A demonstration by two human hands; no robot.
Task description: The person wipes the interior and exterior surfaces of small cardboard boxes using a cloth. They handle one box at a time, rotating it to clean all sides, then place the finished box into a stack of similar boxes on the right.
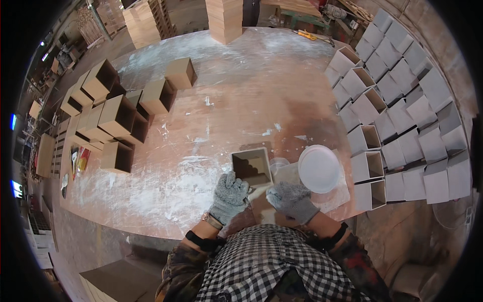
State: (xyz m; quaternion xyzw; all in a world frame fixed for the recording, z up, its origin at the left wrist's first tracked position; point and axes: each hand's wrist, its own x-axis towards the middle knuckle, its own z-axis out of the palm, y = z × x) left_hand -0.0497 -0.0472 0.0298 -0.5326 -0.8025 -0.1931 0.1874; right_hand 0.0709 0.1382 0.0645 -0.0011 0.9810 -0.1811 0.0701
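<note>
An open, square box [267, 168] with brown inside walls stands on the table in front of me, its opening facing up. My left hand [229, 198], in a grey knit glove, is closed at the box's near left corner with fingers curled over the edge. My right hand [294, 200], in a matching glove, is closed beside the near right corner; whatever its fingers hold is hidden. A pale flap or strip [257, 193] shows between the hands. Just right of the box are a small clear cup [278, 164] and a round white tub or lid [319, 169].
Several brown boxes [118, 115] stand on the table's left side. Rows of grey-covered boxes [397, 108] line the right edge. A tall stack of boards [224, 20] and yellow-handled pliers [306, 34] are at the far edge. White smears mark the wooden tabletop [166, 194].
</note>
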